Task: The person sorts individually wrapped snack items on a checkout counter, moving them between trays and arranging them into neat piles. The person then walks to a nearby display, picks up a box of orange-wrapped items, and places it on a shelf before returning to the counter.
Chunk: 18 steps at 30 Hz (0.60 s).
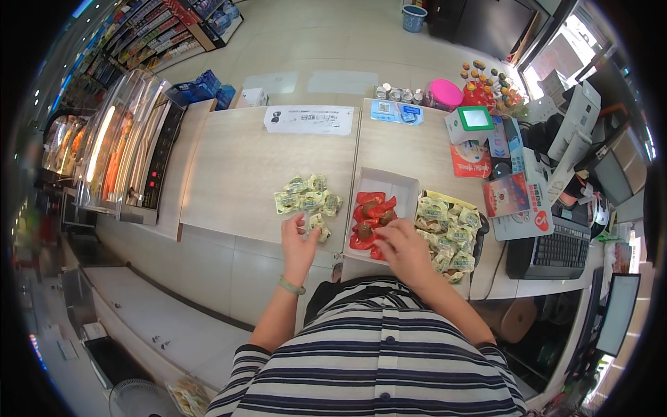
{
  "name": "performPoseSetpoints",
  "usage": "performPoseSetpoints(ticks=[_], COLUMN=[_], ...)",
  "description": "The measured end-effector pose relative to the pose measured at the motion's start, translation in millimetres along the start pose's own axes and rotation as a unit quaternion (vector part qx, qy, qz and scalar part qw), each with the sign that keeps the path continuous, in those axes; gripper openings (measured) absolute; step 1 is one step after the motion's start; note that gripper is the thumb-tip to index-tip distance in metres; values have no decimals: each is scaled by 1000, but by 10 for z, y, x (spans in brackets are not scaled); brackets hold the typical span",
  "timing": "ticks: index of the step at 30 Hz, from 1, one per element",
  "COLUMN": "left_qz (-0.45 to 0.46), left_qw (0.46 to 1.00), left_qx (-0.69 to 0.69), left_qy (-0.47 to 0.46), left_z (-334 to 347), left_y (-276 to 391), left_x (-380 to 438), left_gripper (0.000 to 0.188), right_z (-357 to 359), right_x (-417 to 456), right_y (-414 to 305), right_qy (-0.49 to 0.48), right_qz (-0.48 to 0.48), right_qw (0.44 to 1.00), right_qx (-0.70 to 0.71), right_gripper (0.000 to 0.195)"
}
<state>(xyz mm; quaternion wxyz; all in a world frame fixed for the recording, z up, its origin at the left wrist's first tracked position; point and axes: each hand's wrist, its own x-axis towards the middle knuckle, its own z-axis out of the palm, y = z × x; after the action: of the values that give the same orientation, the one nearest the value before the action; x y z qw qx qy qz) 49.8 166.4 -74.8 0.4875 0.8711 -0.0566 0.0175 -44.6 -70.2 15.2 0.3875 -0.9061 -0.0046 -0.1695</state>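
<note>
My left hand [298,249] is over the counter's front edge, thumb and fingers apart. Its thumb is beside a single pale green wrapped packet [320,227], possibly touching it. Just beyond lies a small group of similar packets [308,196] on the wood-look counter. My right hand [405,251] reaches into a white open box [388,178], fingers bent over red-wrapped packets [371,198] and brown round pieces [365,230]. Whether its fingertips pinch anything is hidden. Right of that box, a yellow-edged box [452,196] is filled with more pale green packets [453,237].
A glass-covered food warmer [125,151] stands at the left. To the right are a keyboard [557,247], a green-framed payment device [471,124] and printed cards [506,194]. Along the back are a paper sign [308,120], a pink-lidded jar [445,94] and lollipops [484,83].
</note>
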Motion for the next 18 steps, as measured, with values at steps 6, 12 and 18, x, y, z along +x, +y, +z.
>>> performPoseSetpoints(ticks=[6, 12, 18], left_qz=[0, 1, -161], left_qw=[989, 988, 976], left_qx=[144, 109, -31], left_qy=[-45, -110, -145], left_z=[81, 215, 126], left_y=[-407, -376, -239], left_x=[113, 185, 199], left_gripper=[63, 55, 40], right_z=[294, 285, 250], right_x=[71, -1, -87], right_y=[-159, -115, -126], right_qy=[-72, -87, -104], right_qz=[-87, -70, -46], right_qw=[994, 994, 993], right_qx=[5, 8, 18], right_gripper=[21, 20, 23])
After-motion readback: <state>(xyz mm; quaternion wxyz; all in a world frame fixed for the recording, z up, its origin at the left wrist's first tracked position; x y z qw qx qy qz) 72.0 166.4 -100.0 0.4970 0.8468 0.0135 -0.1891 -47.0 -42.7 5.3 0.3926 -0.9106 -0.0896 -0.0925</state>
